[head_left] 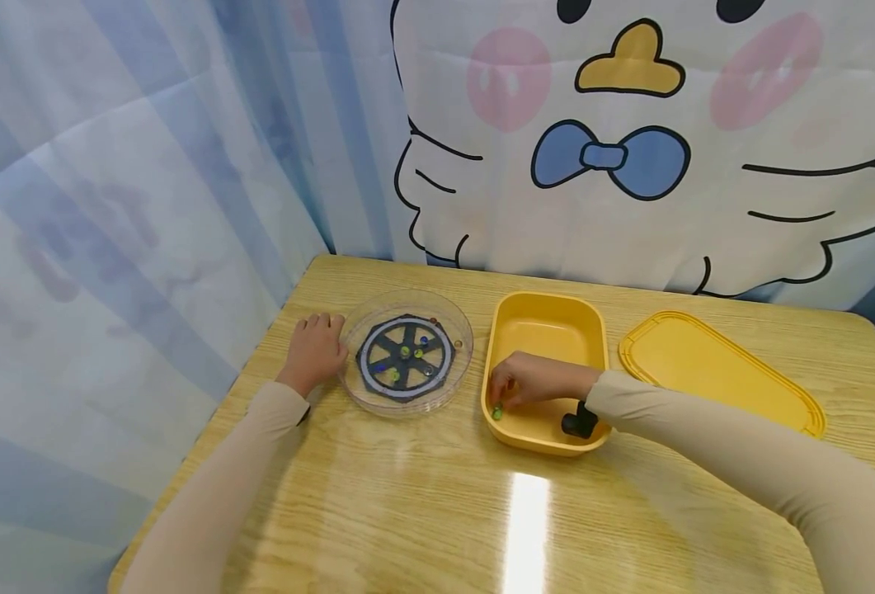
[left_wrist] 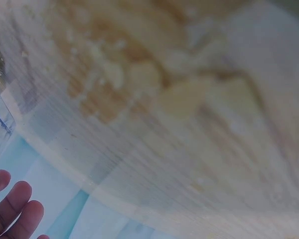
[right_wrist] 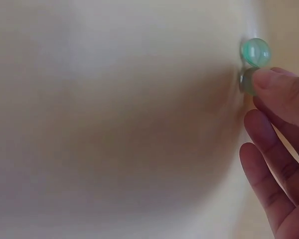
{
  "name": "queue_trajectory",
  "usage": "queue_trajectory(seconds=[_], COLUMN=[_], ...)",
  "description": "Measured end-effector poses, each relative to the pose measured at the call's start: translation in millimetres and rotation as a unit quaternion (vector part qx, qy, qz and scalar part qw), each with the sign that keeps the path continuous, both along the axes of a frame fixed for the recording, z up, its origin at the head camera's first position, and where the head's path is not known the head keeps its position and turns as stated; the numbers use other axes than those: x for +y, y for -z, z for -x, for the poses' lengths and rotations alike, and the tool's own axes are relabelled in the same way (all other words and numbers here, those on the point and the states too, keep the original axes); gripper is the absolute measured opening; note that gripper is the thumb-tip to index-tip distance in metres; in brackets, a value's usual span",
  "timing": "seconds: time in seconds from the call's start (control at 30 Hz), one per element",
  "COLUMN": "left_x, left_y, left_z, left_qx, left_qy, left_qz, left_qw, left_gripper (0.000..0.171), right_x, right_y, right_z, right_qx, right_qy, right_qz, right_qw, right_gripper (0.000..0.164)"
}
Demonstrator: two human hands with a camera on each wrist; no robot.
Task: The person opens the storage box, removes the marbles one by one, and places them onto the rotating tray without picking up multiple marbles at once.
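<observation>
My right hand [head_left: 528,379] reaches down into a yellow plastic box [head_left: 550,307]. Thumb and index finger pinch a green glass marble [right_wrist: 248,82] against the box's side. A second green marble [right_wrist: 256,52] lies right beside it. My left hand [head_left: 315,353] rests at the left rim of a clear round dish [head_left: 458,388], its fingers [left_wrist: 30,219] loosely bent in the left wrist view. Inside the dish is a dark wheel-like pattern [head_left: 405,356] with several marbles on it, among them a blue one [head_left: 424,340] and a green one [head_left: 395,374].
A yellow lid [head_left: 712,363] lies flat to the right of the box. Everything stands on a wood-grain table [head_left: 400,511]. A cartoon-printed curtain [head_left: 452,206] hangs along the back, and a striped one on the left.
</observation>
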State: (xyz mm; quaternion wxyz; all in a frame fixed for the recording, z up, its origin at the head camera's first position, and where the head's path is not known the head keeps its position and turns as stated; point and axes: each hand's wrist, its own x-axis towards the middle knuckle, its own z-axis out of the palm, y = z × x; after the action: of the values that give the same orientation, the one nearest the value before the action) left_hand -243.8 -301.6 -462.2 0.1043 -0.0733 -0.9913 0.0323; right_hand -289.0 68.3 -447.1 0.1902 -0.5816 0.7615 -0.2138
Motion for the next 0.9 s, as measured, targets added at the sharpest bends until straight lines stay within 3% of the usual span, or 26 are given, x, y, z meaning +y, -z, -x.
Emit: queue_trajectory(seconds=[0.23,0.7,0.9], left_x=[-0.1,-0.1,-0.9], left_y=[-0.1,1.7,1.8], left_z=[0.1,-0.5,-0.2], left_qx=[0.007,0.024,0.025], left_qy=[0.003,0.005,0.007], left_qz=[0.0,0.018,0.016], left_qw=[1.0,0.9995,0.9995], left_gripper=[0.027,0.03,0.029], right_x=[-0.3,2.1,3.3], right_y=[4.3,6.2,0.4], right_z=[-0.8,0.9,1.3], right_qx=[-0.011,0.037,0.035], right_qy=[-0.006,-0.029,-0.007], right_qz=[-0.012,0.005,0.003], right_qw=[1.0,0.999,0.999], right_gripper=[0.014,0.015,0.013])
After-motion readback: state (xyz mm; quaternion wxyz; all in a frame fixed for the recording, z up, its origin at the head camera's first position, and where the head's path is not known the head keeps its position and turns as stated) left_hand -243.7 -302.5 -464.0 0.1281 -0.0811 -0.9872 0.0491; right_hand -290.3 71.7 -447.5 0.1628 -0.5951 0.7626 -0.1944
